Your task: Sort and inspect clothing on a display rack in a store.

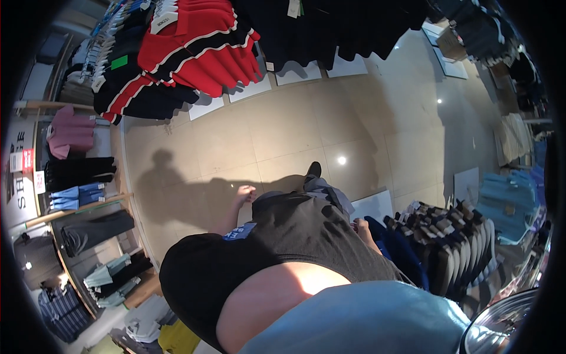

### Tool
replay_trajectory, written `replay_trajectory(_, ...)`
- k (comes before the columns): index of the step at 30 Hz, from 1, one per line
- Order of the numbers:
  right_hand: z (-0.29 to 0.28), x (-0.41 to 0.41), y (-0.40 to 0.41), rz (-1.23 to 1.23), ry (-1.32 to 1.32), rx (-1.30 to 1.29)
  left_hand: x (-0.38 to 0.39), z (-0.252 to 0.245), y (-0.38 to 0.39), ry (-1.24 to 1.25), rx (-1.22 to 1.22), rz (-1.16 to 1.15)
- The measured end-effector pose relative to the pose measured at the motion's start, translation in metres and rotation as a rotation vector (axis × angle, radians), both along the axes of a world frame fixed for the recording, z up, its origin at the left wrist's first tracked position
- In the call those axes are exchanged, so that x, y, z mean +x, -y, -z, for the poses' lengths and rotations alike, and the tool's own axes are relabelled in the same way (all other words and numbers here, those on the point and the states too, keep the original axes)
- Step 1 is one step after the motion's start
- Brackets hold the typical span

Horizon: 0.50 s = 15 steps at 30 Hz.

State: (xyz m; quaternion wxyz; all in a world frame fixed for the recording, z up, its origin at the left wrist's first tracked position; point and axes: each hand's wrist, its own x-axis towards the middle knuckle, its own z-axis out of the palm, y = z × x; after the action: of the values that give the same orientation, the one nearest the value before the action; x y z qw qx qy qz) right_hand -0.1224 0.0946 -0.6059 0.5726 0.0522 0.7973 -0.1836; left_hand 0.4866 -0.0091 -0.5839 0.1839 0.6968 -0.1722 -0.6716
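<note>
My left hand hangs beside my dark T-shirt, over the tiled floor. Its fingers are loosely curled and a little apart, and nothing shows in them. On the other side, my right hand is low beside my hip, next to a dark blue garment on a rack. Its fingers are bent and partly hidden; whether they touch or hold anything I cannot tell. One black shoe shows ahead of my grey trousers.
Red and black striped polo shirts and dark garments hang ahead. Shelves with folded clothes line the left. Patterned garments and light blue shirts hang at right. White boards lie low by the racks.
</note>
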Motion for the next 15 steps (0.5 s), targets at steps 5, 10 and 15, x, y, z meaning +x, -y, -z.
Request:
replay_trajectory(5, -0.003, -0.031, 0.103, -0.098, -0.061, -0.099, -0.023, -0.020, 0.080, -0.040, -0.194, -0.041)
replay_trajectory(10, -0.015, -0.048, 0.226, -0.202, 0.003, -0.386, -0.031, -0.024, 0.108, 0.060, -0.220, -0.049)
replay_trajectory(15, -0.042, -0.030, 0.307, -0.273, -0.060, -0.387, -0.028, -0.019, 0.074, 0.164, -0.113, -0.102)
